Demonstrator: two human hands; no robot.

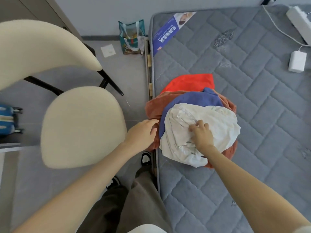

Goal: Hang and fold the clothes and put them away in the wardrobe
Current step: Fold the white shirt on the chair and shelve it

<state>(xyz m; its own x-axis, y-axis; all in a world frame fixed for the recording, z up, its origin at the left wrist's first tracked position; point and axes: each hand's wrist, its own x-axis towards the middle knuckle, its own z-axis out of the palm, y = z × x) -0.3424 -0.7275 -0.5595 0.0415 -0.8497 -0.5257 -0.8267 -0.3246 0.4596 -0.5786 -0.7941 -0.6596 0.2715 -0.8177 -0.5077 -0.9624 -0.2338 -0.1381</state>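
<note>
A person's right hand [202,134] clutches a fold of the white garment [218,130] on top of a heap at the edge of a grey quilted mattress [252,98]. The left hand [143,132] rests loose-fingered, grasping nothing, against the rust garment [152,106] beneath. A blue garment [190,100] and a red garment [190,81] lie in the same heap, and a teal shopping bag [132,37] stands on the floor beyond, its contents too jumbled to identify.

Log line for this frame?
right hand: pinches white garment | left hand: touches rust-brown garment | clothes pile: on grey mattress
</note>
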